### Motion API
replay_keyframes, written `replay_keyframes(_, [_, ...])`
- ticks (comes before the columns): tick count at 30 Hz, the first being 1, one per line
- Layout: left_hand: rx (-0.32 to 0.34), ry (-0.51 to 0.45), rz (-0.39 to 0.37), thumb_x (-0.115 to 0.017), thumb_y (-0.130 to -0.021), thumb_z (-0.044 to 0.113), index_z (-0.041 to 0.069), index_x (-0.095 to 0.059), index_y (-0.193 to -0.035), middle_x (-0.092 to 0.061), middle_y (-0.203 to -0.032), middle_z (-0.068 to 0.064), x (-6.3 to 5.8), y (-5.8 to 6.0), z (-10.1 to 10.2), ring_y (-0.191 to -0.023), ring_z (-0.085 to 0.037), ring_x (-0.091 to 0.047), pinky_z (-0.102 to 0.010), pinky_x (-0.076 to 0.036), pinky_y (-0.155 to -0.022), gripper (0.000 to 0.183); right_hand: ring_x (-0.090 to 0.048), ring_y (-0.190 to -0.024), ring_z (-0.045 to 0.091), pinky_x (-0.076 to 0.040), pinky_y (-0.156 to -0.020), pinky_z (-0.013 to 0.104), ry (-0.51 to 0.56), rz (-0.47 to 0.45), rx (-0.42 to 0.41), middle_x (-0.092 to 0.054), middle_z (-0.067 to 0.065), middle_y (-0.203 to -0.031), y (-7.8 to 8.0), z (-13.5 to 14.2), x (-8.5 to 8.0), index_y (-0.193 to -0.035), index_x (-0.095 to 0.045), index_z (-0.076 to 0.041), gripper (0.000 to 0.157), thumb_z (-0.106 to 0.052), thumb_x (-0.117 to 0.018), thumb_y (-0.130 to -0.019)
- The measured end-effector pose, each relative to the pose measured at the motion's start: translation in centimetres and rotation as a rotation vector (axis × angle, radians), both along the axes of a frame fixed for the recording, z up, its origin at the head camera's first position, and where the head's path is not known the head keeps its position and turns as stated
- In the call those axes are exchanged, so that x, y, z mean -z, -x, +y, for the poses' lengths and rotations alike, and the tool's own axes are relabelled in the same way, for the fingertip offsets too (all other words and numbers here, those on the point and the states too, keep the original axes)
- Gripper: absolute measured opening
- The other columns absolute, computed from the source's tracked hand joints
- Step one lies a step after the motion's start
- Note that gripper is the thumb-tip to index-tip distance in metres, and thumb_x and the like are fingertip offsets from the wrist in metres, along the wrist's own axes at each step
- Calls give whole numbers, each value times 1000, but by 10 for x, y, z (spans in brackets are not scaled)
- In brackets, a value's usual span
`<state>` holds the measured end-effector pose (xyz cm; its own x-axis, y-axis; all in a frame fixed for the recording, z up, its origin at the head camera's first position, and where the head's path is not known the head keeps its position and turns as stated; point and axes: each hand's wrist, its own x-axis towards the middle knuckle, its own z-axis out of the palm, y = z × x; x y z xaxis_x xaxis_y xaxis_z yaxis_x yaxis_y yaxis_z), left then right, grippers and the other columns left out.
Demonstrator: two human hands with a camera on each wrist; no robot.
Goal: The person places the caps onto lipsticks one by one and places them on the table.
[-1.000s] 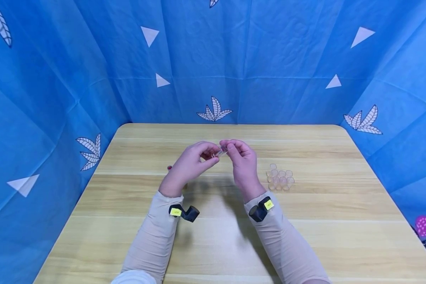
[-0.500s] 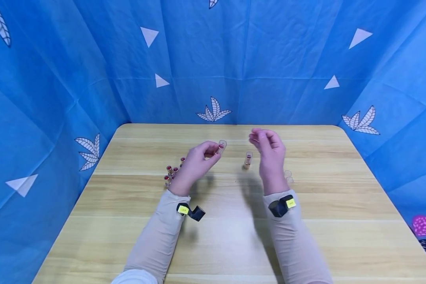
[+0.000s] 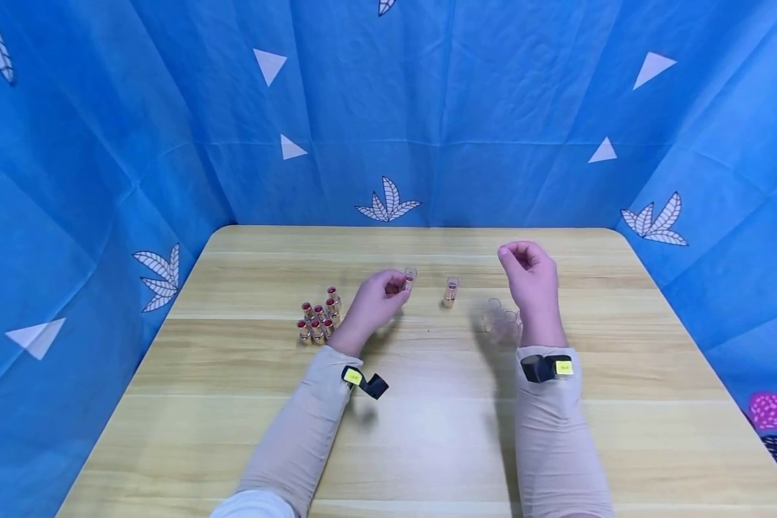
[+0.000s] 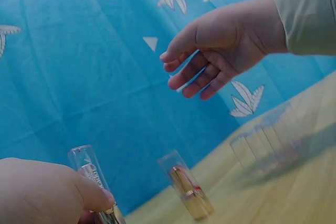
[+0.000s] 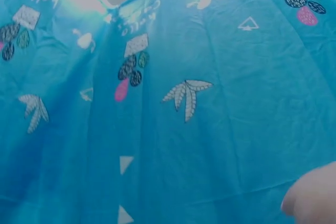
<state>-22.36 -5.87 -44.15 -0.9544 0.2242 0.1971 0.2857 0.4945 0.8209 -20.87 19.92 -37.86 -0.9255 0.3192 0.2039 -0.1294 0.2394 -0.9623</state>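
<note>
My left hand (image 3: 377,306) pinches a lipstick (image 3: 409,280) with a clear cap over it, low over the table. In the left wrist view its clear cap (image 4: 84,156) rises above the thumb, and the lower part is mostly hidden by the hand. A second capped lipstick (image 3: 450,293) stands upright just to the right. My right hand (image 3: 534,288) hovers above the table with nothing in its fingers, which hang loosely curled in the left wrist view. Several clear caps (image 3: 503,327) stand beneath and left of it, partly hidden by the wrist.
Several uncapped lipsticks (image 3: 317,329) with red tips stand in a cluster left of my left forearm. The wooden table (image 3: 414,432) meets a blue patterned curtain (image 3: 440,144) behind and at both sides.
The hands were together at a clear piece; then they parted. My right hand moved right, away from the capped lipstick. My left hand lowered its lipstick slightly toward the table.
</note>
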Motion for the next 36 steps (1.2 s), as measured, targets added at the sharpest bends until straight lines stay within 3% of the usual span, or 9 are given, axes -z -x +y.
replay_keyframes(5, [-39,-18,-41,-64,-81,18,15,-59,-97,-59,-91,6,13,4,4,-83,-7,-55,-22,-46,-77,17,-50,-85,17,-42,-74,32,-282,-135,-25,-56,3,-93,2,6,6,-97,-59,-13,33,-43,-58,-82])
replay_keyframes(14, [-47,-16,-97,-65,-81,15,14,-60,-95,-60,-92,3,25,7,10,-86,-9,-57,-23,-47,-78,15,-51,-89,22,-41,-77,38,-487,-268,-133,-56,6,-96,1,6,8,-101,-57,-12,33,-40,-56,-84])
replay_keyframes(25, [-74,-76,-116,-66,-80,17,15,-61,-100,-61,-98,3,38,12,14,-90,-10,-58,-22,-46,-80,20,-53,-89,24,-42,-77,41,-572,-363,-221,-58,8,-99,2,10,12,-104,-56,-10,40,-43,-56,-83])
replay_keyframes(36, [-82,-108,-136,-67,-79,17,14,-61,-99,-62,-93,4,40,13,19,-86,-9,-58,-21,-47,-78,21,-53,-90,25,-42,-78,43,-612,-417,-275,-58,8,-99,2,11,15,-106,-54,-10,44,-47,-55,-82])
